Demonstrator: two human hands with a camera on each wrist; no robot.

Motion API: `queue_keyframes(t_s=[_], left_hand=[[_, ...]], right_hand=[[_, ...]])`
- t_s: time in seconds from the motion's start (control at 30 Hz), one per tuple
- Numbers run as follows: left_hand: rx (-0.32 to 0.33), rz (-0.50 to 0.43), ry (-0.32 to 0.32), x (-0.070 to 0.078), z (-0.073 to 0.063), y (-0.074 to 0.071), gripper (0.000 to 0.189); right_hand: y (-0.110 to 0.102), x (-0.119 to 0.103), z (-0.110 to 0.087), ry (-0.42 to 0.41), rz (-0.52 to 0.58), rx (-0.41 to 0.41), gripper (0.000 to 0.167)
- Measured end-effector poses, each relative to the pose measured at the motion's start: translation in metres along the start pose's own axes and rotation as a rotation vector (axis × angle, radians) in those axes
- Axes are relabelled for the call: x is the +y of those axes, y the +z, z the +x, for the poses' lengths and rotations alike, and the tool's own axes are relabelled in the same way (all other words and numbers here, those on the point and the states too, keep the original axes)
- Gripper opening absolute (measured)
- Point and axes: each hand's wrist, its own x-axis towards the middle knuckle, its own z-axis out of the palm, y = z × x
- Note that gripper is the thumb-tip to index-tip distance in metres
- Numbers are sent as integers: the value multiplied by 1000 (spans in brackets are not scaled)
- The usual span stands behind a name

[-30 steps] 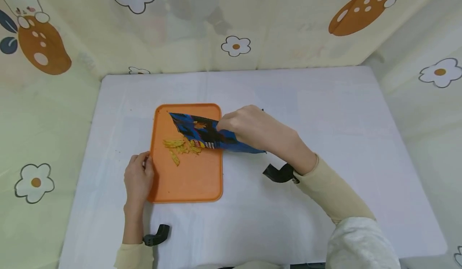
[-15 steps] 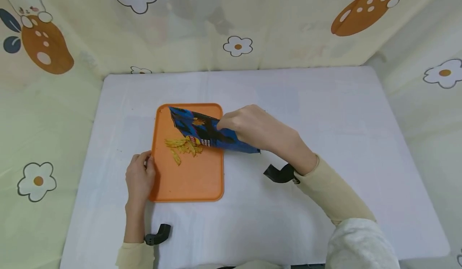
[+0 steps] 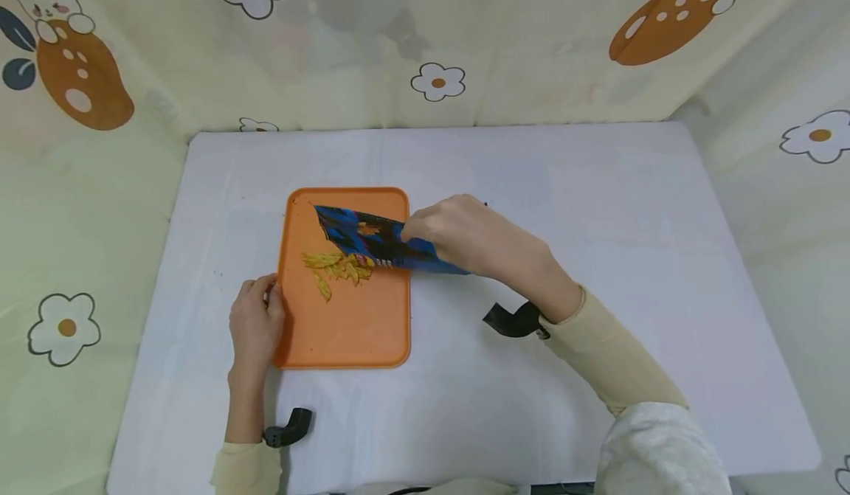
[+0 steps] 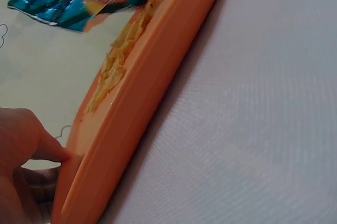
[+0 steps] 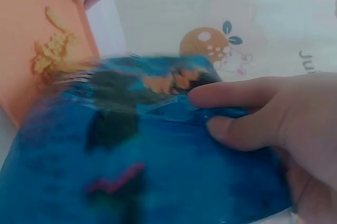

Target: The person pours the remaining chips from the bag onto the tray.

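An orange tray (image 3: pixel 345 333) lies on the white table, with a small heap of yellow potato chips (image 3: pixel 325 262) in its upper half. My left hand (image 3: pixel 257 322) grips the tray's left rim; in the left wrist view the thumb (image 4: pixel 50 148) presses the wall and the other fingers curl beside it. Above the tray's right side, my right hand (image 3: pixel 458 233) pinches a blue chip bag (image 3: pixel 375 235) between thumb and fingers. The bag is tilted, its left end low over the chips (image 5: pixel 52 53). Its inside is hidden.
The white table (image 3: pixel 598 222) stretches out to the right of the tray. Behind and beside it hangs a cream curtain (image 3: pixel 345 60) with flowers and rabbits. Black curved wrist mounts (image 3: pixel 511 320) stick out from both wrists.
The bag rocks slightly in my right hand, its left end rising and then dipping again. My left hand stays on the tray's rim. The chip heap looks nearly the same.
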Motion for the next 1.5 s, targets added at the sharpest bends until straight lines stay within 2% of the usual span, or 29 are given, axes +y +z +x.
queue_keyframes(t_s=[0.3, 0.47, 0.67, 0.9, 1.1, 1.3, 1.5], left_hand=[[-12, -7, -4, 1, -1, 6, 29], [-23, -9, -8, 3, -3, 8, 29], [-28, -23, 0, 5, -4, 11, 28], [-18, -39, 7, 6, -5, 14, 28], [-22, -36, -20, 5, -4, 12, 29], [-24, -19, -68, 3, -4, 2, 31], [-10, -33, -35, 5, -1, -2, 29]], right_hand=[[0, 3, -6, 0, 20, 24, 41], [1, 3, -10, 25, 45, -5, 43], [7, 9, -20, 65, 88, 16, 39], [2, 14, -39, 160, 169, 88, 30], [-9, 17, -58, 243, 189, 174, 27], [-20, 22, -76, 345, 138, 180, 28], [-24, 36, -111, 453, 58, 245, 25]])
